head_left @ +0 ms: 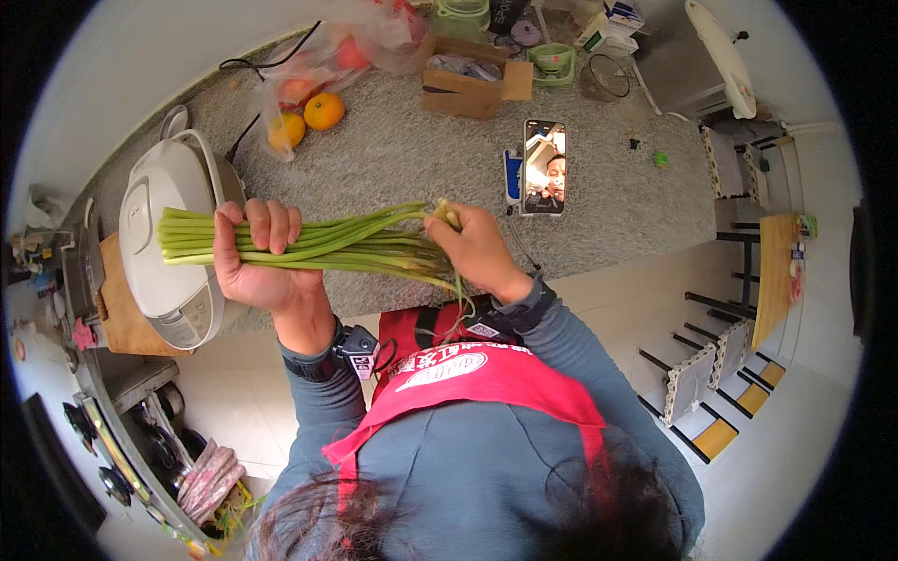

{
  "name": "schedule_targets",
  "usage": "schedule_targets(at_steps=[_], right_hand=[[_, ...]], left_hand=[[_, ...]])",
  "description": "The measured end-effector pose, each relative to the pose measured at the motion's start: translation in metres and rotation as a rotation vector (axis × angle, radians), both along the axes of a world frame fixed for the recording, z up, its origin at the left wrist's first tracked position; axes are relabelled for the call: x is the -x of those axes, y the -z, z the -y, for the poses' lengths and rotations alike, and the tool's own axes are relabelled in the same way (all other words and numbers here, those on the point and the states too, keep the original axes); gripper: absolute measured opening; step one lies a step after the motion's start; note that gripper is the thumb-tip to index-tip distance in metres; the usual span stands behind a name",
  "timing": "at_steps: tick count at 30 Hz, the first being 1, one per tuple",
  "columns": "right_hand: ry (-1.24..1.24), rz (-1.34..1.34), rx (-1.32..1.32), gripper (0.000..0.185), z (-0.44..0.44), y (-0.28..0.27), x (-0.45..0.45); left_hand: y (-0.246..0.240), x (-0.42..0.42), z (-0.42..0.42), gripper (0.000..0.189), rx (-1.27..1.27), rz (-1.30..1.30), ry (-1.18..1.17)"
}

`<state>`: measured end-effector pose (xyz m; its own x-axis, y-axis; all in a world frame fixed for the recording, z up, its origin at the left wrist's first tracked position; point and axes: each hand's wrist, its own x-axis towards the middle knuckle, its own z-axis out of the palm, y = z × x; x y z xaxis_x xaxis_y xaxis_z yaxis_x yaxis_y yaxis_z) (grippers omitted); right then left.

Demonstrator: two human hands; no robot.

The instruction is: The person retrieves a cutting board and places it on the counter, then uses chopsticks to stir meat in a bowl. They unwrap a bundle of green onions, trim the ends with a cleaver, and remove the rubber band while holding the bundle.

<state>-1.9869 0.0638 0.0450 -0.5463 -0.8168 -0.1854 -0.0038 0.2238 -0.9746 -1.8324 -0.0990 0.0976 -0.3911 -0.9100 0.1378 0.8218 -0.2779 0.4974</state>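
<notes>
My left hand (263,263) is wrapped around a bunch of long green vegetable stalks (351,242), which look like garlic scapes. The bunch lies crosswise above the near edge of the stone-patterned counter (393,168), its even cut ends to the left beside the rice cooker. At the other end, thumb and fingers of my right hand (484,245) pinch the pale tip of one or a few stalks (445,210). Thin, curling stalk ends (463,301) dangle below that hand in front of the red apron (477,379). The right palm is hidden.
A white rice cooker (172,231) stands at the left, by a wooden cutting board (130,308). Farther back are oranges (324,111), plastic bags (351,52) and a cardboard box (463,80). A phone (544,168) is propped up right of centre, with a cable (523,242).
</notes>
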Motion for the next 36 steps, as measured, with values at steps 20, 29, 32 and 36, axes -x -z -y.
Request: schedule_targets(at_steps=[20,29,32,36], right_hand=[[0.034,-0.354,-0.046,0.02,0.01,0.036,0.006],[-0.078,0.282,-0.102,0.021,-0.016,-0.013,0.019],[-0.167,-0.082,0.006,0.024,-0.013,-0.026,-0.006],[-0.119,-0.138,0.023,0.024,-0.004,-0.034,-0.019]], left_hand=[[0.015,0.009,-0.005,0.02,-0.187,0.088,0.034],[0.008,-0.004,0.019,0.017,-0.121,0.065,-0.092],[0.009,-0.001,0.019,0.018,-0.095,0.055,-0.094],[0.007,0.002,0.015,0.019,-0.081,0.064,-0.073]])
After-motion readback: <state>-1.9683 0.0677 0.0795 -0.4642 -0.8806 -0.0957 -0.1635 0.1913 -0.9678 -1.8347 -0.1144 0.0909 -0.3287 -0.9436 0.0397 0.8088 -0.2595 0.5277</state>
